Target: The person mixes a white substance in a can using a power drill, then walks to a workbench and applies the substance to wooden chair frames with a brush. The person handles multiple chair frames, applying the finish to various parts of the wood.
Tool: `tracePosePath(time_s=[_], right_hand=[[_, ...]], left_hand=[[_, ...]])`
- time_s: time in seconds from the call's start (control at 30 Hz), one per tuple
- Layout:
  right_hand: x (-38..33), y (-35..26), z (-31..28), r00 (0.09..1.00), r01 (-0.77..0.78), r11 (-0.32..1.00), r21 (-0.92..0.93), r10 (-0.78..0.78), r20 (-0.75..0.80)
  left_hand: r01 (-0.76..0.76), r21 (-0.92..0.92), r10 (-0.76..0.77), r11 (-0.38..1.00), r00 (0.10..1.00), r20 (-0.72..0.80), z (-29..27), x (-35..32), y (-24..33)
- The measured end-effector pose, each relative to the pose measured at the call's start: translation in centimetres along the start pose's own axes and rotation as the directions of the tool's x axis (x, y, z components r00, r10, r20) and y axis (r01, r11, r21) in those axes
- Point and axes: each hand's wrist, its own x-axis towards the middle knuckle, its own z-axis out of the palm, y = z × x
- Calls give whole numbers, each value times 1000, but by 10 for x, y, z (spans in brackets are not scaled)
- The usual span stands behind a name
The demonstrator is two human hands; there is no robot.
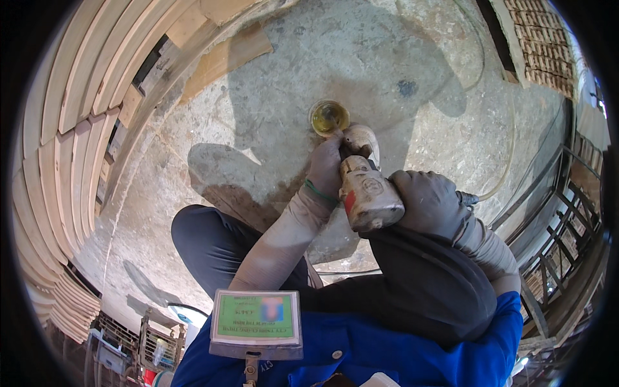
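Power tool (372, 200), scuffed, blocky — gloved right hand (431, 198) wrapped about it | left hand (326, 166) curled, hold unclear | round yellowish bowl (314, 109)

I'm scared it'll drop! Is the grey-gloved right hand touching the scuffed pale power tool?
Touching: in the head view, the right hand grips the power tool.

Head-worn fisheye: faces down, left hand (324, 168), right hand (429, 201) near, floor (277, 97) beyond.
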Motion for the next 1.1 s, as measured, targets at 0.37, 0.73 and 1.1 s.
tracePosePath(time_s=[0.37, 0.73, 1.1], right_hand=[[-4, 3, 1, 997, -20, 999, -41, 23, 72], [-2, 4, 7, 995, 54, 996, -71, -47, 90], [-4, 6, 6, 994, 90, 995, -30, -88, 63]], left_hand=[[30, -18, -32, 999, 996, -84, -4, 2, -9], [3, 36, 0, 999, 996, -86, 4, -15, -2], [6, 4, -6, 1000, 996, -84, -3, -15, -5]])
